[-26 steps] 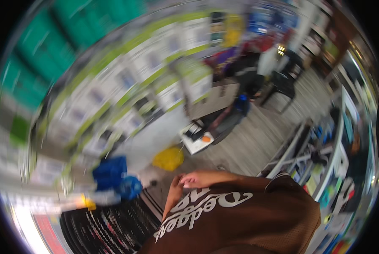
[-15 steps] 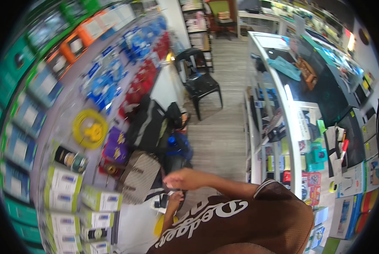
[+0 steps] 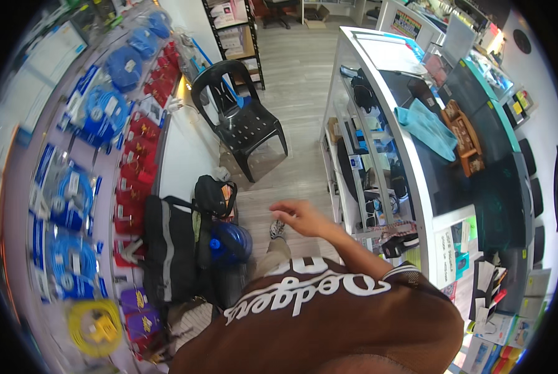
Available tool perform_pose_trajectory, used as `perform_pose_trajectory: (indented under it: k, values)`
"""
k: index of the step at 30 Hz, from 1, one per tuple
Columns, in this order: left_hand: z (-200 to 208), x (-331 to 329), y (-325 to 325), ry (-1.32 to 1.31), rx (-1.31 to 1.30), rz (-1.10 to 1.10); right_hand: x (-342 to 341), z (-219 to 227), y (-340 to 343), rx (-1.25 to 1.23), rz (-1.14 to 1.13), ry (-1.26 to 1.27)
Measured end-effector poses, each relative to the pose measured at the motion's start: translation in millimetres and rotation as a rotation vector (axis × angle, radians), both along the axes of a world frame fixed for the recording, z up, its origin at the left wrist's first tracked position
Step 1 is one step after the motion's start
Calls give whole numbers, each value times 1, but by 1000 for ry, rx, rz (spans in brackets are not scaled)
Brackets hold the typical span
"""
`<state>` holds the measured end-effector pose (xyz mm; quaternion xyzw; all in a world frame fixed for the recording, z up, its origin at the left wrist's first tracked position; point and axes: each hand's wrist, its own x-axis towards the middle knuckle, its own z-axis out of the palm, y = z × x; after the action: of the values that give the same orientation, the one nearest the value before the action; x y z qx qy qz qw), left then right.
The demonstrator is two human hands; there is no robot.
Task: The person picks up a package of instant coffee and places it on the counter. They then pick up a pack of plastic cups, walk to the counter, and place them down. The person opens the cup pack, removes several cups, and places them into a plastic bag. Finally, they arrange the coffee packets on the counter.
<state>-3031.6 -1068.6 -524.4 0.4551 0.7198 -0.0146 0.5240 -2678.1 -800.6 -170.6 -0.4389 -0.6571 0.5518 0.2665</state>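
My right hand (image 3: 292, 215) is held out in front of my body, above the floor of the aisle. Its fingers reach to the left, loosely stretched, and nothing shows in them. Closest to it are a big blue water bottle (image 3: 232, 242) and a black pouch-like bag (image 3: 215, 195), both apart from the hand. Beside the bottle a black bag with a grey stripe (image 3: 168, 249) leans by the wall display. My left hand is out of view.
A black plastic chair (image 3: 244, 121) stands ahead on the left side of the aisle. Along the right runs a glass display counter (image 3: 425, 218), with a light blue cloth (image 3: 427, 128) and a brown wooden holder (image 3: 462, 140) on top. Blue cable packs (image 3: 73, 255) hang on the left wall.
My view has moved forward along the aisle. My left hand has gone out of sight. My right hand has moved away from the grey patterned bag and now hangs over the floor.
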Motion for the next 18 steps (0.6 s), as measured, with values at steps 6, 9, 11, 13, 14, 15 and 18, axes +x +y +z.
perform_pose_trajectory:
  k: [6, 9, 11, 13, 14, 15, 18]
  values:
    - [-9, -31, 318, 1, 514, -393, 44, 9, 123, -114, -242, -61]
    - [33, -64, 511, -314, 570, 51, 65, 23, 195, -125, -307, -11]
    - [82, 24, 637, -371, 290, 388, 98, 32, 236, -144, -506, -71]
    - [103, 52, 732, -332, 396, 272, 124, -6, 279, -116, -586, 39]
    - [112, 79, 768, -349, 417, 238, 137, -15, 297, -130, -624, 45]
    - [120, 99, 799, -362, 438, 200, 148, -20, 312, -147, -665, 57]
    - [124, 161, 846, -331, 346, 190, 170, -30, 359, -216, -765, 44]
